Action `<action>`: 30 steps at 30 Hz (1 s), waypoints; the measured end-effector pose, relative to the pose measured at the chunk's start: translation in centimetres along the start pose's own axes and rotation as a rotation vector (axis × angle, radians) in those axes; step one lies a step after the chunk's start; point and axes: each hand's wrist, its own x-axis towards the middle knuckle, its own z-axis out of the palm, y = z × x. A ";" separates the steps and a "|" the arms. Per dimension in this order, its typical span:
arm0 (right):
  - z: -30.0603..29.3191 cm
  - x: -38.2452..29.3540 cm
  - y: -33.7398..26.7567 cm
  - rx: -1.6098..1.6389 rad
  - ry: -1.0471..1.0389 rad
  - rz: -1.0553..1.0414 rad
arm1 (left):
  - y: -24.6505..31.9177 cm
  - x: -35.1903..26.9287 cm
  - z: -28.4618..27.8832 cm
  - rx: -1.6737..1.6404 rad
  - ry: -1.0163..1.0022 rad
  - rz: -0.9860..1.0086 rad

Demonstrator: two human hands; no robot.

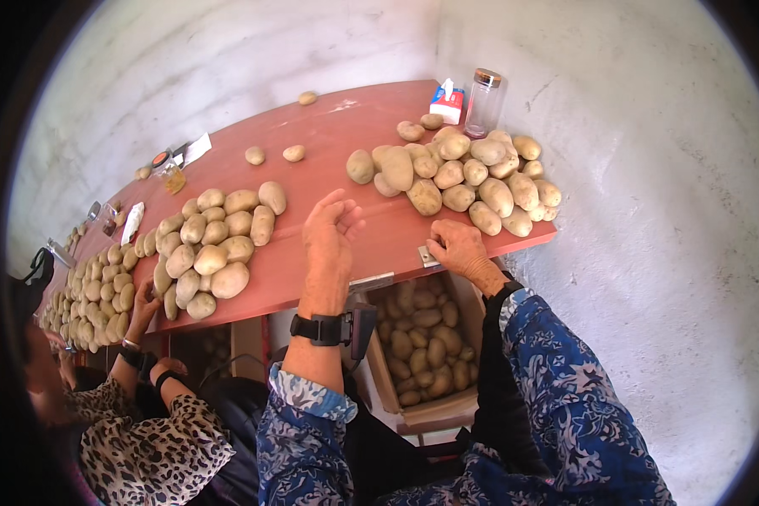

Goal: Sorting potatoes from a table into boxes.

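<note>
My left hand (pixel 333 231) is held over the red tabletop (pixel 316 183), palm turned to the right and fingers loosely curled, holding nothing. Near the table's front edge rests my right hand (pixel 456 245), its fingers bent beside a small metal plate (pixel 427 257); whether anything small is inside them I cannot tell. A large heap of potatoes (pixel 496 196) lies beyond my right hand, reaching the table's right end. Left of my left hand is another pile of potatoes (pixel 210 260). Below the edge, an open cardboard box (pixel 392 395) holds more potatoes (pixel 427 341).
A glass jar (pixel 482 104) and a tissue pack (pixel 446 104) stand at the back right by the wall. Single potatoes (pixel 294 153) lie mid-table. At left, a co-worker's hand (pixel 144 307) touches the table edge near further potatoes (pixel 101 291); a lidded jar (pixel 172 176) is behind.
</note>
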 end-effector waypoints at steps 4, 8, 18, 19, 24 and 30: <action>0.0 0.0 -0.1 0.018 0.021 -0.012 | 0.5 -0.1 -0.3 -0.014 0.024 -0.003; 0.0 0.2 -0.3 0.031 0.022 -0.010 | 1.1 0.0 -0.7 -0.015 0.040 0.007; -0.1 0.3 -0.1 0.077 0.009 0.053 | 1.2 0.3 -0.6 -0.019 0.044 -0.006; -0.1 0.2 -0.1 0.079 0.008 0.057 | 1.1 0.3 -0.6 -0.020 0.042 -0.006; 0.0 0.3 -0.1 0.095 -0.004 0.066 | 1.2 0.3 -0.9 -0.016 0.016 -0.018; 0.0 0.8 -0.5 0.164 -0.015 0.082 | 1.5 0.4 -1.8 -0.034 0.009 0.000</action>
